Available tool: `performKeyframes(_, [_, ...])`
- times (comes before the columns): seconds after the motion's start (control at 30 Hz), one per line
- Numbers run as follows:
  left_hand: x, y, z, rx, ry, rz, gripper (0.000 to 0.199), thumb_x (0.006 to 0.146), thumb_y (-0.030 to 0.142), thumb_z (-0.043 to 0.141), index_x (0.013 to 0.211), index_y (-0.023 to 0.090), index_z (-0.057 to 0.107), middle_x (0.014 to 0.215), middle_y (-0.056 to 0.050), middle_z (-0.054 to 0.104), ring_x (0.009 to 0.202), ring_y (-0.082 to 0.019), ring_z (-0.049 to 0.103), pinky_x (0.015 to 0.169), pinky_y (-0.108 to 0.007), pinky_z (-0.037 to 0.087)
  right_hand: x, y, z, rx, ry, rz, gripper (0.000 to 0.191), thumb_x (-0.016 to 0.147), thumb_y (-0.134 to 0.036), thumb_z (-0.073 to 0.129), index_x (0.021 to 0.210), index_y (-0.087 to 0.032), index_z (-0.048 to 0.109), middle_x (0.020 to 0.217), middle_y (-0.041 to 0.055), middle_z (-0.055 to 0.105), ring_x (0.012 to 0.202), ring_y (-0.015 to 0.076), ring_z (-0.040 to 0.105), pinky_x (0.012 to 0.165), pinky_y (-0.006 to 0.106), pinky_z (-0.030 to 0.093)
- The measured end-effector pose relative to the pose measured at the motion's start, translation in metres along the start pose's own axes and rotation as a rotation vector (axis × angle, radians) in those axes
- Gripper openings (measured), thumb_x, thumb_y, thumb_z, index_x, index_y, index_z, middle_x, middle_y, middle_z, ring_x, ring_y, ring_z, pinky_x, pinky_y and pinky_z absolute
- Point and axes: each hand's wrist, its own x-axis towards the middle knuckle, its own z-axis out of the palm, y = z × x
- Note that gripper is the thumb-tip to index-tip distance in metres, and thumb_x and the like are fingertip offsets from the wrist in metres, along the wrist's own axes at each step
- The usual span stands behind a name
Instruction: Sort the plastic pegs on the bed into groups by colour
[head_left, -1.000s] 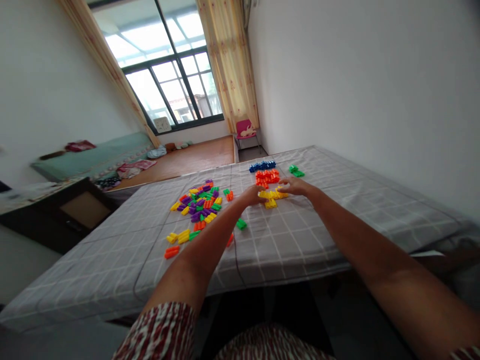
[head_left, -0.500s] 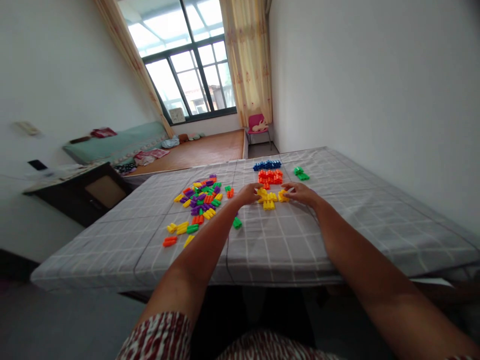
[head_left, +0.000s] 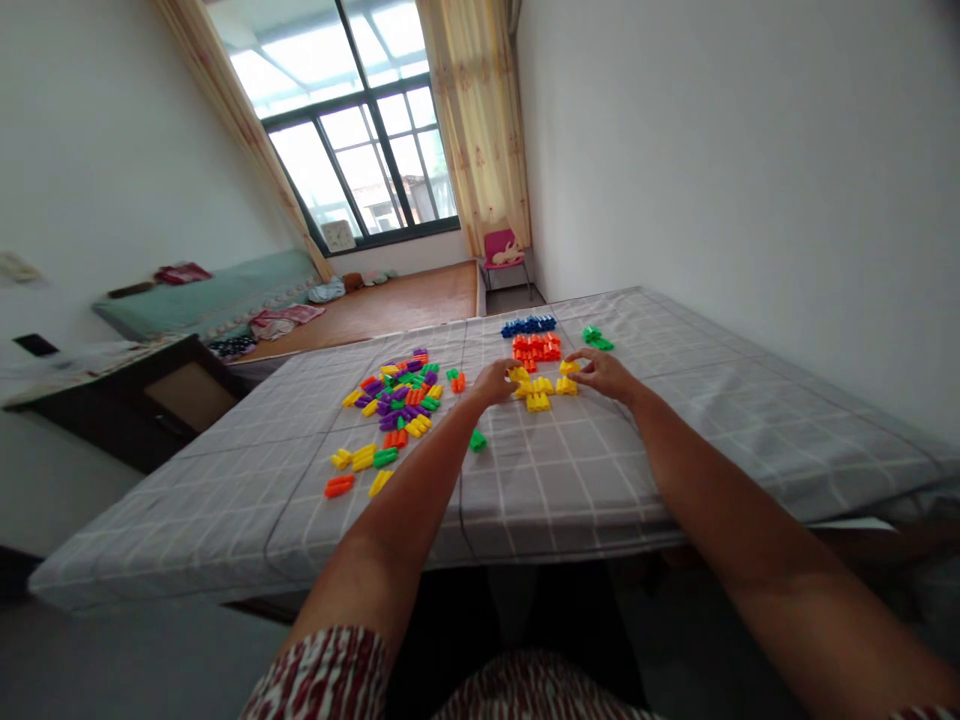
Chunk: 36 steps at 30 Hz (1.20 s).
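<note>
Apparently, the left hand (head_left: 491,382) has its thumb and fingers bent in about the left end of a group of bright yellow ribbed plastic bricks (head_left: 538,388), parted only by the piece between them, though how firmly they press is too small to tell. The right hand (head_left: 604,375) pinches a small yellow plastic piece (head_left: 570,367) at the group's right side, its fingertips just a little apart; whether that piece is joined to the rest, I cannot tell. If one hand pushed down or sideways harder than the other, the joints might twist and pop apart. Just beyond sits a glossy orange brick cluster (head_left: 537,347), near enough for a slipping finger to knock it. Farther back lie a dark blue brick row (head_left: 529,326) and some bright green bricks (head_left: 596,338). Leftward spreads a loose multicoloured brick pile (head_left: 405,395); the soft grey checked cloth (head_left: 562,480) beneath everything could ruck under a dragging forearm and tilt the bricks.
</note>
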Motion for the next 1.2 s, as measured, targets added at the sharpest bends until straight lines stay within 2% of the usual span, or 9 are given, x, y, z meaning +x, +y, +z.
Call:
performKeyframes(0.13, [-0.008, 0.008, 0.002, 0.03, -0.056, 0.053, 0.052, 0.074, 0.016, 0.066, 0.126, 0.017, 0.06, 0.126, -0.008, 0.064, 0.11, -0.02, 0.061, 0.099, -0.03, 0.046, -0.002, 0.003, 0.001, 0.018, -0.02, 0.025, 0.037, 0.073, -0.029, 0.07, 0.108, -0.018, 0.065, 0.115, 0.0089, 0.067, 0.074, 0.0148, 0.064, 0.072, 0.031, 0.055])
performKeyframes(0.23, [-0.012, 0.013, 0.006, 0.055, -0.073, 0.069, 0.05, 0.075, 0.019, 0.066, 0.125, 0.017, 0.061, 0.124, -0.008, 0.065, 0.112, -0.021, 0.06, 0.1, -0.032, 0.046, -0.004, 0.004, 0.002, -0.053, -0.065, 0.089, 0.045, 0.071, -0.029, 0.072, 0.114, -0.017, 0.063, 0.113, 0.0105, 0.068, 0.074, 0.0153, 0.064, 0.07, 0.03, 0.054])
performKeyframes(0.3, [-0.014, 0.015, 0.006, 0.074, -0.066, 0.069, 0.048, 0.077, 0.02, 0.065, 0.125, 0.017, 0.061, 0.123, -0.008, 0.065, 0.111, -0.022, 0.06, 0.099, -0.032, 0.046, -0.005, 0.002, 0.002, -0.109, -0.096, 0.08, 0.045, 0.071, -0.031, 0.072, 0.114, -0.017, 0.064, 0.111, 0.0092, 0.069, 0.075, 0.0158, 0.064, 0.071, 0.03, 0.053])
performKeyframes(0.47, [-0.011, 0.014, 0.005, 0.121, -0.095, 0.091, 0.048, 0.078, 0.025, 0.064, 0.125, 0.014, 0.06, 0.119, -0.01, 0.065, 0.108, -0.023, 0.061, 0.095, -0.032, 0.048, -0.006, -0.007, 0.003, -0.173, -0.083, -0.006, 0.045, 0.074, -0.036, 0.07, 0.115, -0.018, 0.065, 0.11, 0.0067, 0.069, 0.075, 0.0149, 0.063, 0.072, 0.029, 0.053])
performKeyframes(0.63, [-0.007, 0.009, 0.008, 0.13, -0.122, 0.079, 0.05, 0.078, 0.027, 0.063, 0.126, 0.015, 0.056, 0.118, -0.01, 0.065, 0.105, -0.023, 0.062, 0.09, -0.031, 0.05, -0.008, -0.014, 0.009, -0.295, -0.102, 0.057, 0.044, 0.071, -0.034, 0.071, 0.111, -0.019, 0.066, 0.101, 0.0062, 0.072, 0.068, 0.014, 0.063, 0.064, 0.026, 0.051])
performKeyframes(0.77, [-0.003, 0.005, 0.009, 0.124, -0.144, 0.12, 0.051, 0.078, 0.028, 0.062, 0.126, 0.014, 0.055, 0.119, -0.01, 0.065, 0.104, -0.023, 0.062, 0.089, -0.032, 0.05, -0.011, -0.019, 0.009, -0.292, -0.05, 0.057, 0.041, 0.07, -0.033, 0.071, 0.108, -0.02, 0.063, 0.1, 0.0052, 0.071, 0.071, 0.0146, 0.065, 0.066, 0.026, 0.051])
performKeyframes(0.93, [0.0, 0.0, 0.008, 0.084, -0.152, 0.166, 0.049, 0.077, 0.028, 0.062, 0.125, 0.015, 0.056, 0.118, -0.009, 0.065, 0.102, -0.022, 0.062, 0.09, -0.032, 0.05, -0.013, -0.022, 0.004, -0.276, 0.106, 0.141, 0.04, 0.072, -0.044, 0.07, 0.101, -0.019, 0.06, 0.1, 0.0071, 0.071, 0.078, 0.017, 0.066, 0.071, 0.029, 0.053])
performKeyframes(1.1, [0.003, -0.003, 0.008, 0.073, -0.172, 0.171, 0.052, 0.076, 0.027, 0.064, 0.126, 0.014, 0.056, 0.119, -0.01, 0.065, 0.103, -0.023, 0.062, 0.09, -0.032, 0.05, -0.015, -0.017, 0.01, -0.33, -0.078, 0.198, 0.04, 0.069, -0.042, 0.073, 0.1, -0.021, 0.059, 0.101, 0.0057, 0.071, 0.081, 0.0172, 0.068, 0.07, 0.027, 0.052])
performKeyframes(1.2, [0.003, -0.003, 0.008, 0.073, -0.172, 0.175, 0.052, 0.077, 0.029, 0.063, 0.127, 0.014, 0.056, 0.12, -0.01, 0.064, 0.104, -0.023, 0.062, 0.091, -0.033, 0.05, -0.015, -0.016, 0.015, -0.396, -0.088, 0.253, 0.041, 0.071, -0.04, 0.072, 0.104, -0.02, 0.057, 0.095, 0.0061, 0.072, 0.081, 0.0181, 0.068, 0.068, 0.026, 0.051])
